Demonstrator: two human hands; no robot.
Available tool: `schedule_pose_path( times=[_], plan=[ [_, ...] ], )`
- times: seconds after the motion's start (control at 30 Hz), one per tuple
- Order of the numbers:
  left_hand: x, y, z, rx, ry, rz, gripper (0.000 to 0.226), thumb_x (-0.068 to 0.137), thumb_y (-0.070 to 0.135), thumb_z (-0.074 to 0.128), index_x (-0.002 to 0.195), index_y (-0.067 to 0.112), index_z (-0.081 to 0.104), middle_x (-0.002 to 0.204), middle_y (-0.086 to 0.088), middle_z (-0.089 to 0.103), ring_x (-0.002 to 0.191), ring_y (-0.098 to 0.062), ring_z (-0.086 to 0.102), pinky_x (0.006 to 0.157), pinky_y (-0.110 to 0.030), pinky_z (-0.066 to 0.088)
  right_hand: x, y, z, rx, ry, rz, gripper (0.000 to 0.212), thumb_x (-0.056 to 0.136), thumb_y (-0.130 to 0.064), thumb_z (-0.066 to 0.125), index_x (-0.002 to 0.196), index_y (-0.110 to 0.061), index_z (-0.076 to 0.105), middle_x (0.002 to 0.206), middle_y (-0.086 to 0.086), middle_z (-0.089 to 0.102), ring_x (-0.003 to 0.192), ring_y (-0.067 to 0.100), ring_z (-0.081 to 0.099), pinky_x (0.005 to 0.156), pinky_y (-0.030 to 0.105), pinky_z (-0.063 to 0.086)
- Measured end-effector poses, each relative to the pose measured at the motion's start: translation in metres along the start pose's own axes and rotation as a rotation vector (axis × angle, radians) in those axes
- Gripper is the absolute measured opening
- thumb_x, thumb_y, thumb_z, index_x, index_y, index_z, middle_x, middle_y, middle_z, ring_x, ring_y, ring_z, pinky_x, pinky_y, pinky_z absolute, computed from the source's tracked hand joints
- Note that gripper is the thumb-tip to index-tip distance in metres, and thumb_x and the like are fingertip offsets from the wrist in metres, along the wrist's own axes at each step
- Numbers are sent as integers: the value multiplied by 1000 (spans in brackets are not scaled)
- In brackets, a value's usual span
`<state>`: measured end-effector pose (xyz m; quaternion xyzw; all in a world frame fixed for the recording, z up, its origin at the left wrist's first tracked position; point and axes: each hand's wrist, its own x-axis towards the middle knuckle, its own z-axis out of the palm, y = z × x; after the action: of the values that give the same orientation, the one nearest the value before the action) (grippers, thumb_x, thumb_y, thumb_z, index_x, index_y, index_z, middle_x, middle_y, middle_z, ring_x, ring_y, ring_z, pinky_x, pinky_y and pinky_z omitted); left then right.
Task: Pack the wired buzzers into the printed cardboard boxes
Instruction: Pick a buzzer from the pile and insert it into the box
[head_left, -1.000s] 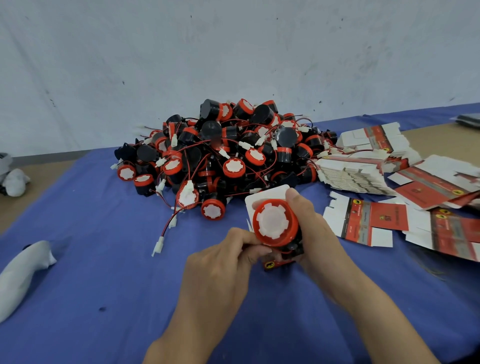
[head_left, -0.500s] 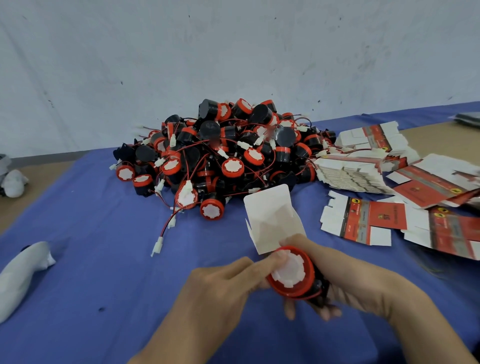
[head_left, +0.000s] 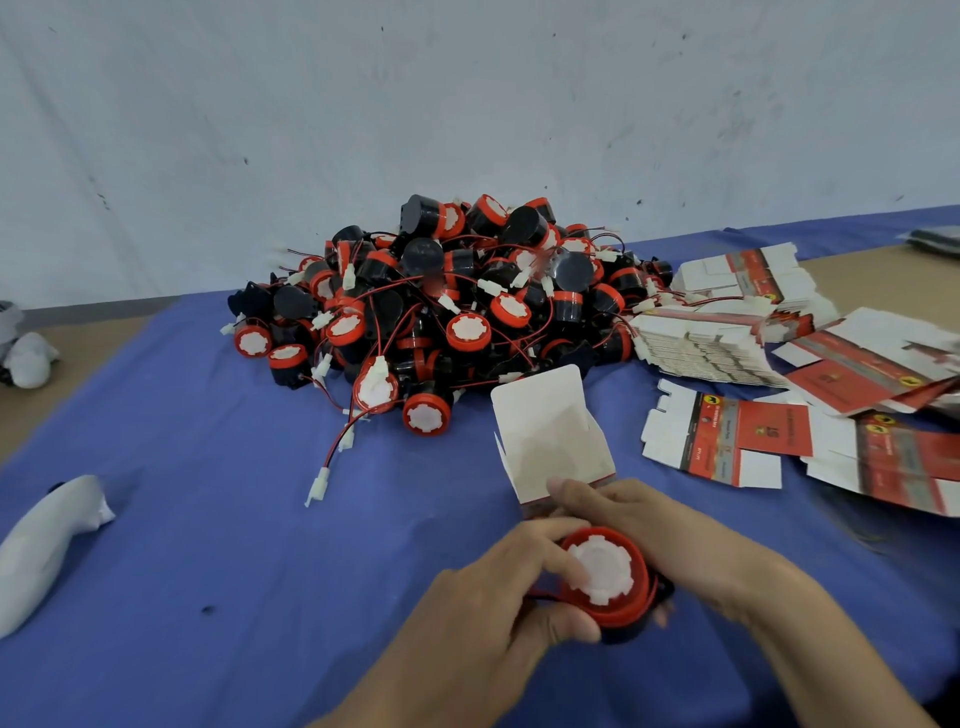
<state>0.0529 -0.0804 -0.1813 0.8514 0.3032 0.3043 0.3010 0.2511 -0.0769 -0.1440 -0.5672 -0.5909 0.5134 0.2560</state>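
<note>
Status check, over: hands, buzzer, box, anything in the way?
One buzzer gripped by left hand and right hand. Not yet in the open box behind it. Right hand's fingers lie across the box's near edge.

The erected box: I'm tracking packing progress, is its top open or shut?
Open: the box has its top flap up, white inside showing; the buzzer is outside it.

Scuffed white wall (head_left: 467, 104) behind a blue-clothed table (head_left: 208, 545).

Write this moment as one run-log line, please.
step: packing | left hand: grips buzzer | right hand: holds box | box: flap open | pile: unpacked buzzers behind
</note>
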Motion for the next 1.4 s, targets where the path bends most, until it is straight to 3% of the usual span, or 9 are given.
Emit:
schedule_pose_path(
  times=[0.1, 0.37, 0.53, 0.73, 0.87, 1.0, 1.13, 1.3, 1.4],
  plan=[
    [5, 4, -1, -142, 65, -15, 34, 82, 77, 53, 106, 53, 52, 135, 37, 51, 109, 3, 62, 81, -13, 50, -1, -1, 1, 21, 53, -40, 62, 95, -69, 41, 93, -20, 78, 72, 15, 68, 47, 20, 54, 37, 23, 40],
    [12, 7, -5, -384, 197, -33, 14, 89, 47, 70, 100, 41, 63, 125, 24, 65, 116, -2, 63, 89, -13, 50, -1, -1, -2, 184, 140, -125, 72, 92, -78, 39, 82, -15, 73, 59, 11, 58, 43, 22, 47, 39, 23, 40],
    [15, 9, -3, -446, 251, -93, 15, 84, 46, 67, 97, 41, 63, 118, 26, 67, 108, 1, 65, 84, -13, 51, 6, 1, 0, 304, 235, -180, 69, 83, -81, 44, 86, -20, 76, 87, 15, 75, 72, 30, 68, 67, 37, 56],
    [19, 14, -6, -435, 379, -159, 19, 80, 43, 67, 98, 44, 64, 89, 18, 69, 74, 0, 63, 70, -9, 46, 7, -3, 13, 357, 405, -397, 51, 89, -66, 53, 83, -18, 68, 71, 9, 65, 56, 21, 57, 48, 29, 49],
    [19, 17, -4, -364, 362, -125, 27, 86, 40, 66, 111, 51, 62, 99, 12, 65, 83, -1, 63, 74, -9, 47, 7, -9, 20, 331, 498, -432, 50, 96, -63, 49, 82, -21, 73, 75, 14, 67, 59, 25, 59, 48, 27, 49],
    [20, 19, -5, -442, 376, -109, 28, 86, 32, 70, 111, 42, 67, 105, 15, 68, 89, 2, 65, 75, -7, 47, 9, -14, 20, 347, 497, -436, 48, 93, -58, 44, 83, -25, 77, 78, 10, 74, 74, 42, 65, 59, 42, 55],
    [20, 21, -8, -494, 353, -135, 25, 81, 38, 71, 105, 44, 69, 107, 21, 70, 96, 1, 68, 75, -7, 49, 11, -12, 16, 361, 553, -440, 34, 99, -46, 47, 91, -21, 68, 76, 11, 65, 60, 29, 61, 51, 35, 50],
    [26, 23, -12, -544, 432, -138, 24, 80, 38, 69, 103, 32, 72, 83, 13, 73, 69, 0, 68, 67, -8, 49, 11, -14, 24, 426, 470, -465, 32, 99, -51, 43, 112, -26, 59, 66, 1, 62, 44, 22, 56, 36, 29, 42],
    [28, 21, -15, -548, 470, -141, 25, 81, 42, 70, 103, 30, 70, 82, 10, 73, 67, -2, 66, 67, -10, 49, 12, -16, 28, 453, 482, -499, 41, 93, -61, 40, 121, -35, 55, 85, -1, 72, 48, 26, 60, 41, 28, 46]
  ],
)
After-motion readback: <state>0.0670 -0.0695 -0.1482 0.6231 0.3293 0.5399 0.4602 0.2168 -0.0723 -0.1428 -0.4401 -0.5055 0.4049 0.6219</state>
